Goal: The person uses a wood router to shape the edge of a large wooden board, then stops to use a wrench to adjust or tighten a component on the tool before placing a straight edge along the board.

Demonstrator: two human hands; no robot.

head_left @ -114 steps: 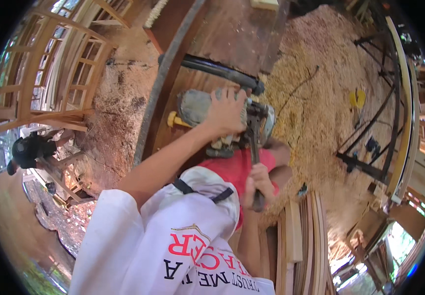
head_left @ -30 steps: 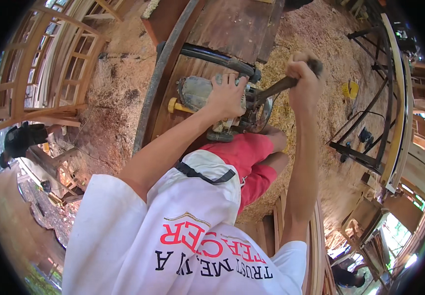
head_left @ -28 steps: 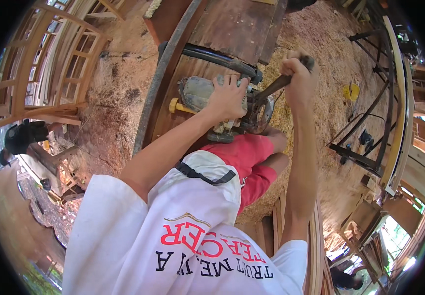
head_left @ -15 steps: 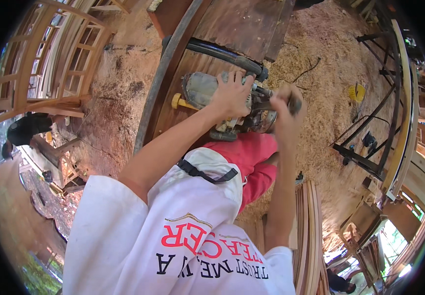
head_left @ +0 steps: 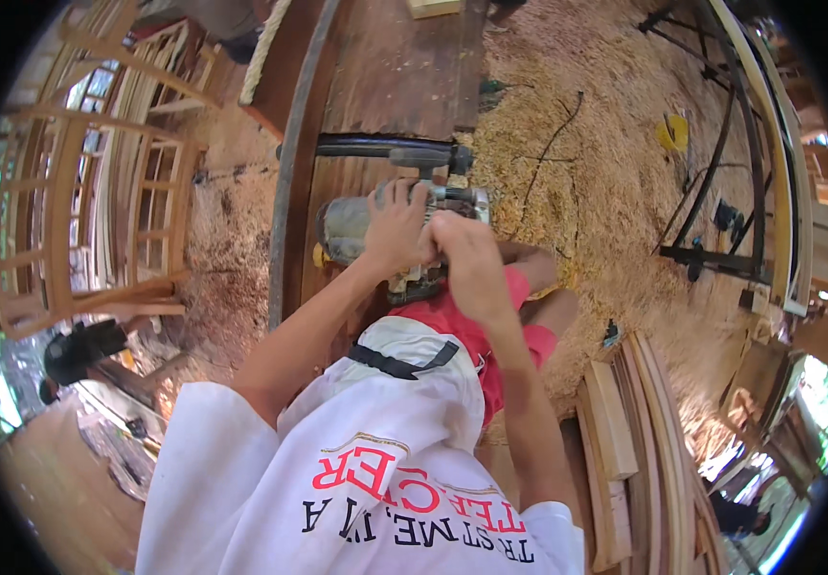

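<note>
A worn grey power tool with metal fittings lies on a dark wooden bench, a yellow piece showing at its left. My left hand grips the tool's body from above, fingers bent over it. Close beside it, my right hand is closed over the tool's right part; whatever is in it is hidden. Just beyond both hands, a black tube crosses the bench, with a grey handle-like piece over it. My legs in red shorts are under the tool's near end.
Wooden frames stand left, where a person in black bends. Other people show partly at the top and lower right. Right are a black metal stand and yellow object; stacked boards lie below them, among shavings.
My right hand has moved left and inward from its raised position at the right, where it gripped a long dark wrench-like bar. My left hand stays on the tool; the view has shifted slightly.
</note>
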